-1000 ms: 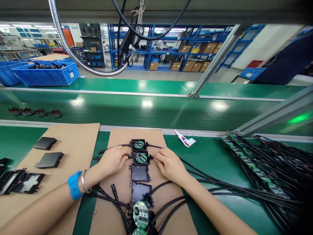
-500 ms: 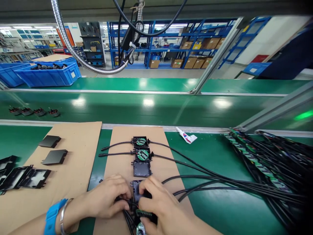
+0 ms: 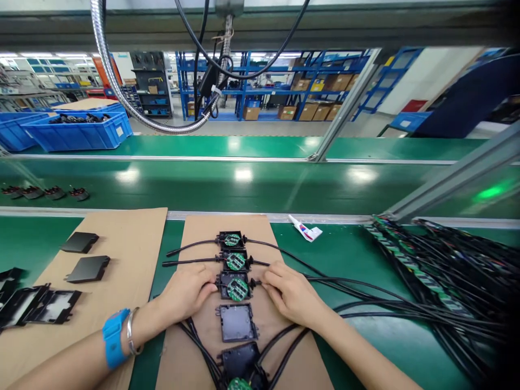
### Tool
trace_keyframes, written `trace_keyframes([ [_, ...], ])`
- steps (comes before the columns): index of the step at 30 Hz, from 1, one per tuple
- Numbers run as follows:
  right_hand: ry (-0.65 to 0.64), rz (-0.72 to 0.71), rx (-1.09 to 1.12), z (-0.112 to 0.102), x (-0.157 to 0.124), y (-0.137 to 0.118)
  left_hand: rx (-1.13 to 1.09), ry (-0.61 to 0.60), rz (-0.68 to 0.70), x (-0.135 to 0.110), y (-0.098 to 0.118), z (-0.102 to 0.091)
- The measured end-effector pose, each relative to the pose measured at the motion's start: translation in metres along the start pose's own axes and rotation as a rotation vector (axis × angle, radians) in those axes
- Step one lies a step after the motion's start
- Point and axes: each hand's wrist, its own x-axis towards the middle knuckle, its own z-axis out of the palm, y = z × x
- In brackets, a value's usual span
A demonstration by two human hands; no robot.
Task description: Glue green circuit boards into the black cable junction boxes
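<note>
A column of black plastic cases runs down the middle cardboard sheet. In the third case [image 3: 224, 292] sits a round green circuit board [image 3: 238, 290]. My left hand [image 3: 187, 293] is closed at this case's left edge, fingertips on the short cable, which the hand mostly hides. My right hand [image 3: 289, 292] pinches the black cable [image 3: 257, 283] at the case's right side. Farther back, two cases hold boards [image 3: 235, 261] with cables out both sides. Nearer me lie a case without a board [image 3: 236, 323] and another case [image 3: 239, 360], with loose cables and a board [image 3: 239, 384] beside it.
A large bundle of black cables with boards [image 3: 430, 281] lies at right. A white glue tube [image 3: 305, 228] lies behind. On the left cardboard [image 3: 134, 244] rest dark covers [image 3: 88, 269] and open cases [image 3: 54, 306]. A metal hose [image 3: 117, 81] hangs overhead.
The round board now sits in the third case. Both my hands have moved away from me and apart, to either side of that case. The view has tilted up slightly.
</note>
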Motion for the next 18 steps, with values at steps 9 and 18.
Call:
trace_keyframes([
  [9, -0.003, -0.111, 0.093, -0.021, -0.022, -0.068, -0.185, -0.093, 0.146, -0.044, 0.023, -0.014],
  [18, -0.092, 0.031, 0.179, 0.060, -0.061, -0.107, -0.381, -0.228, 0.280, -0.076, 0.032, 0.014],
])
